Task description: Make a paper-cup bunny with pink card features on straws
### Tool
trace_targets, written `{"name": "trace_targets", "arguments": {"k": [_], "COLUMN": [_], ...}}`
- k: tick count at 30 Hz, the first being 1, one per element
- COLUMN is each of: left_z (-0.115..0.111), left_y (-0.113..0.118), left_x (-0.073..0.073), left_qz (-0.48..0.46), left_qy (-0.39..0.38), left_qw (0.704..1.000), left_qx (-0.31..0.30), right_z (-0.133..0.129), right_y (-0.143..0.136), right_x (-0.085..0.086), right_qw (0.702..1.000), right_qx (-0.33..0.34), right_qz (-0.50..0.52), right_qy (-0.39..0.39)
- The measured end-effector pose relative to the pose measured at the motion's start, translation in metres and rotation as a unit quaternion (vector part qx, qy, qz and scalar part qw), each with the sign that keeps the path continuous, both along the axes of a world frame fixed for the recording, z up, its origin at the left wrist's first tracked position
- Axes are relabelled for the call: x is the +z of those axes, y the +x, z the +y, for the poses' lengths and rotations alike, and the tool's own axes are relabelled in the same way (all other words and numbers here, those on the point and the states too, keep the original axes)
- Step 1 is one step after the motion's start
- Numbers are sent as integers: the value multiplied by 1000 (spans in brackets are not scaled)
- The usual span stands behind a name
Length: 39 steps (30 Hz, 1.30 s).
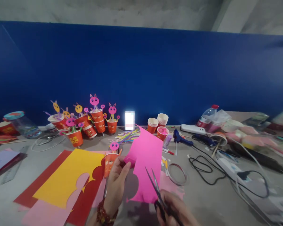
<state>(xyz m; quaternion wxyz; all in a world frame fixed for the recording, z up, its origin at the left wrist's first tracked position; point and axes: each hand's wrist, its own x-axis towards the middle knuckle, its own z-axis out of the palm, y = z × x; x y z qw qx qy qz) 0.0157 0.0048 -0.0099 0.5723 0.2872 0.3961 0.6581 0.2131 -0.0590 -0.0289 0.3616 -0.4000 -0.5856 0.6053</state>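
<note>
My left hand (119,174) pinches a bright pink sheet of paper (148,157) by its left edge, holding it up above the table. Curved bites are cut out of that sheet's left side. In my right hand (175,207) is a pair of scissors (157,188), its blades slightly parted and pointing up and left, in front of the sheet's lower part. Just behind my left hand stands an orange paper cup (110,164) topped with a pink paper bunny head.
Yellow paper (66,175) and red paper (39,185) lie to the left. Decorated cups (97,117) stand behind. Plain stacked cups (152,125), a blue glue gun (181,138), a tape roll (176,173) and black cables (205,169) occupy the right.
</note>
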Motion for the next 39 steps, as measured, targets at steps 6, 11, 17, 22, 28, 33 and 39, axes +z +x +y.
{"name": "trace_targets", "arguments": {"k": [6, 11, 17, 22, 28, 33, 39], "left_z": [-7, -11, -11, -14, -12, -11, -7], "left_y": [-5, -6, -4, -6, -9, -12, -15], "left_x": [11, 15, 24, 25, 28, 25, 16], "left_qz": [-64, -123, -159, -130, -78, -30, -21], "left_qy": [-56, -77, -88, -122, -157, -151, -126], "left_qw": [996, 989, 983, 984, 984, 988, 992], "left_qx": [-2, -33, -39, -12, 20, 7, -26], "right_z": [19, 15, 16, 18, 18, 19, 18], "right_y": [-5, -9, -7, -7, -8, -7, -6], "right_x": [-5, -12, -6, -5, -2, -2, -4], "right_qw": [996, 997, 999, 999, 995, 991, 992], "right_qx": [68, 54, 40, 34, 78, 95, 87], "right_qz": [49, 40, -6, -25, 54, 93, 88], "right_qy": [-31, -38, -34, -11, -28, -28, -38]}}
